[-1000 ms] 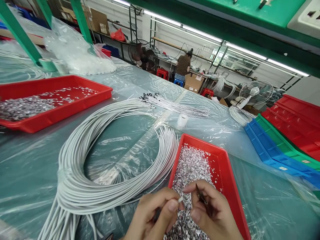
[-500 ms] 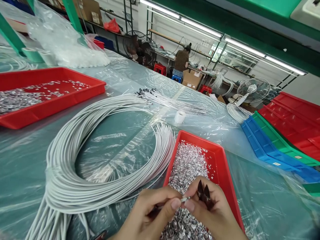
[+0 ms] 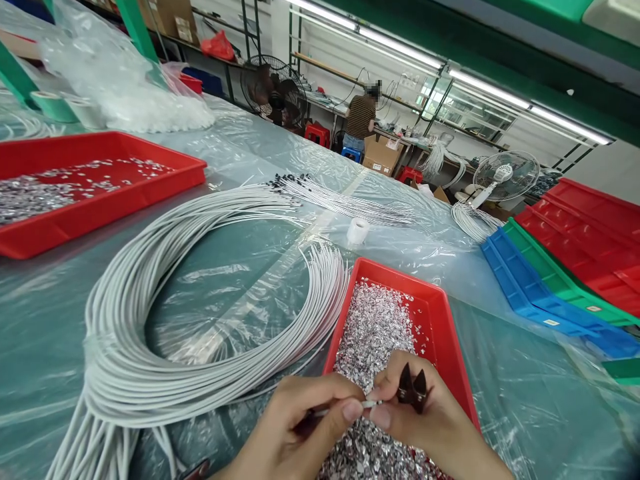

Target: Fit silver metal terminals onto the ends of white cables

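1. At the near edge of the bench (image 3: 525,400), over a red tray (image 3: 453,320) heaped with silvery metal bits (image 3: 375,327), a worker's two hands meet.
2. Left hand (image 3: 290,433): fingers (image 3: 347,408) pinched tight on a white wire end (image 3: 371,403) that points rightward.
3. Right hand (image 3: 430,427): fingers closed at the wire's tip, with a dark two-pointed tool (image 3: 413,387) tucked in the grip. Whether a metal bit sits there cannot be told.
4. Judged step: dressing the wire tip. A next move calls for a straight wire and a steady pinch.
5. A white cable bundle (image 3: 150,280) loops beside the tray's left side.
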The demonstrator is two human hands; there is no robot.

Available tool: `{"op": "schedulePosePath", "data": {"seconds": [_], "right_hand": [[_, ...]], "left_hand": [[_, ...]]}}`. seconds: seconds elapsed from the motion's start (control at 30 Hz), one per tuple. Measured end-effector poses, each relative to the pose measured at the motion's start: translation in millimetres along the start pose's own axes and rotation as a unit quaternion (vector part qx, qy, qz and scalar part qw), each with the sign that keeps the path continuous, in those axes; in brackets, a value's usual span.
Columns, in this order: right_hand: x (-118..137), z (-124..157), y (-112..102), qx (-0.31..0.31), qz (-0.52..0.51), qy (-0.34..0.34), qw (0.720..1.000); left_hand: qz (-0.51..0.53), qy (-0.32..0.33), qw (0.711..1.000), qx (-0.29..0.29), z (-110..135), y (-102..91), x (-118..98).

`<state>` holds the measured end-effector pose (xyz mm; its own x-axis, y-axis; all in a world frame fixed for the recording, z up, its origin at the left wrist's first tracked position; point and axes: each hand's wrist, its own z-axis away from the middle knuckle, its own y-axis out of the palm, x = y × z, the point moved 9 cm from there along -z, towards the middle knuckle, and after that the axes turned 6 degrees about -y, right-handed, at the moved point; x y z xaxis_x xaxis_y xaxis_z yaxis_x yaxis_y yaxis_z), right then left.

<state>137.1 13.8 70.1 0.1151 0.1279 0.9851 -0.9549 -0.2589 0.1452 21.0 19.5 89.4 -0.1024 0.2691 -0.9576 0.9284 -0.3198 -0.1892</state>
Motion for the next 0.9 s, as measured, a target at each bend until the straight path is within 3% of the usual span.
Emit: {"op": "schedulePosePath", "data": {"seconds": [0.27,0.47,0.63,0.77,0.9], "right_hand": [[-7.3,-3.1,0.7,0.027,-0.03,0.029,0.999],[9.0,-0.6,-3.0,-0.086,0.094,0.019,0.992],[18.9,0.7,-3.9,-0.13,0.153,-0.011,0.98],[17.9,-0.5,-6.0,-0.119,0.148,-0.027,0.981],[14.8,-3.9,-3.6,-0.061,0.142,-0.044,0.987]], "left_hand": [[0.067,-0.071,0.995,0.02,0.4,5.8,12.6],[0.177,-0.166,0.968,0.063,0.7,17.5,30.4],[0.202,-0.18,0.959,0.083,-1.4,23.0,32.1],[0.187,-0.148,0.97,0.056,-0.8,20.1,26.3],[0.178,-0.147,0.97,0.074,1.9,24.7,28.4]]}}
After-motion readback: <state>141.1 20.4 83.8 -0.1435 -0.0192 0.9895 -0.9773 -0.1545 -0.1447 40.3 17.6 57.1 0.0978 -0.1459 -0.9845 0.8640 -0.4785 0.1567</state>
